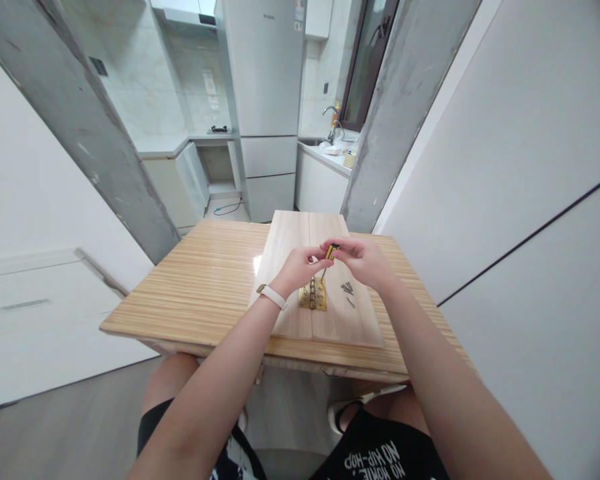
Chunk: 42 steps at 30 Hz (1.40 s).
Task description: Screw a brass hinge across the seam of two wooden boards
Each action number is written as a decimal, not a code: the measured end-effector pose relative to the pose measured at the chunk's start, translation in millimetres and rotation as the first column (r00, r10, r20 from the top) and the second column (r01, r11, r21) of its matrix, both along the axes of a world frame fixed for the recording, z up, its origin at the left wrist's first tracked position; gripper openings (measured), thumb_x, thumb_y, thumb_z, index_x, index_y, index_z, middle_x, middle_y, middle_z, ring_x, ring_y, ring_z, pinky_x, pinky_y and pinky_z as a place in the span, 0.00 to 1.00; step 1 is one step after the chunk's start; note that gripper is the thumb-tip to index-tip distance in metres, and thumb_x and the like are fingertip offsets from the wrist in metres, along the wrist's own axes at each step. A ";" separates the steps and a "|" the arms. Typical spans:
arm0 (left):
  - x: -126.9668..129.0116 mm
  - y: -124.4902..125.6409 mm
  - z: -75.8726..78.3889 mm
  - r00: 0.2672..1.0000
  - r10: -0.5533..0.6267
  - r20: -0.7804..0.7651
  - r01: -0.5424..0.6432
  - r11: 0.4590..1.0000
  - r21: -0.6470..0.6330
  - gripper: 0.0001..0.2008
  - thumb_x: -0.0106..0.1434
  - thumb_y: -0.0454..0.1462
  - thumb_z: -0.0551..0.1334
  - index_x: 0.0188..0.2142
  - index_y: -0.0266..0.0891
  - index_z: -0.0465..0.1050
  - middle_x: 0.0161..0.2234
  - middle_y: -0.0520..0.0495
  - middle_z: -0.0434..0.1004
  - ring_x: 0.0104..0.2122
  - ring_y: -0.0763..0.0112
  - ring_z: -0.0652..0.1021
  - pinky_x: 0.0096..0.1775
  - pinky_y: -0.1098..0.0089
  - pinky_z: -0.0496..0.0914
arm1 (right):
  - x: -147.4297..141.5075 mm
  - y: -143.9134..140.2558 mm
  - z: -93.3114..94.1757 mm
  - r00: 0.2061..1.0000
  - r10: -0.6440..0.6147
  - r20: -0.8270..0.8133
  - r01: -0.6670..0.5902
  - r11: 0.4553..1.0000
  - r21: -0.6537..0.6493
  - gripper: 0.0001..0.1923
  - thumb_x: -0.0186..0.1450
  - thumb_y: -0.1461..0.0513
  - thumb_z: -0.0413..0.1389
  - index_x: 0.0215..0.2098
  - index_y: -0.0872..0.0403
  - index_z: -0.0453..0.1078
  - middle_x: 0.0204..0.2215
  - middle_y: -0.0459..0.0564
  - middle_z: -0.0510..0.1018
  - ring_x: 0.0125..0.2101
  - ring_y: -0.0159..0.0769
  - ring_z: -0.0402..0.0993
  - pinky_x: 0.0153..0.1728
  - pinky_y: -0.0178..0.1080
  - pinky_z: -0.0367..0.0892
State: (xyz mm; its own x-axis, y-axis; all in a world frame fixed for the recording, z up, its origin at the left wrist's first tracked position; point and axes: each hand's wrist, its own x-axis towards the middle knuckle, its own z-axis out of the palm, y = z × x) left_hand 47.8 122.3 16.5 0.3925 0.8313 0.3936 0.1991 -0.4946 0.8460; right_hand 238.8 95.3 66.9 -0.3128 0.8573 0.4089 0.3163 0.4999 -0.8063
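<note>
A yellow and black screwdriver point(329, 253) is held between both hands, its shaft slanting down to the upper right part of a brass hinge point(319, 298). My left hand point(304, 267), with a pale watch band point(274, 296) on the wrist, has its fingers closed at the screwdriver's handle. My right hand point(363, 259) grips the same handle from the other side. The hinge lies unfolded across the seam of two light wooden boards point(287, 240). Several loose screws point(347, 288) lie on the right board. Whether a screw sits under the tip is too small to tell.
The boards rest on a wood-grain table point(190, 280), whose front edge is close to my legs. Behind it stand a grey refrigerator point(267, 73) and a counter with a faucet point(331, 120). A white panel point(520, 167) rises at the right.
</note>
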 end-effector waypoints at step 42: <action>6.7 -14.1 -4.3 0.988 0.119 0.096 -0.126 0.989 0.071 0.11 0.67 0.43 0.69 0.42 0.39 0.84 0.39 0.46 0.86 0.38 0.66 0.81 0.46 0.65 0.74 | -9.9 -3.4 4.3 0.996 -0.042 -0.079 0.035 0.995 -0.097 0.18 0.65 0.57 0.64 0.52 0.51 0.81 0.48 0.54 0.87 0.47 0.47 0.85 0.55 0.52 0.78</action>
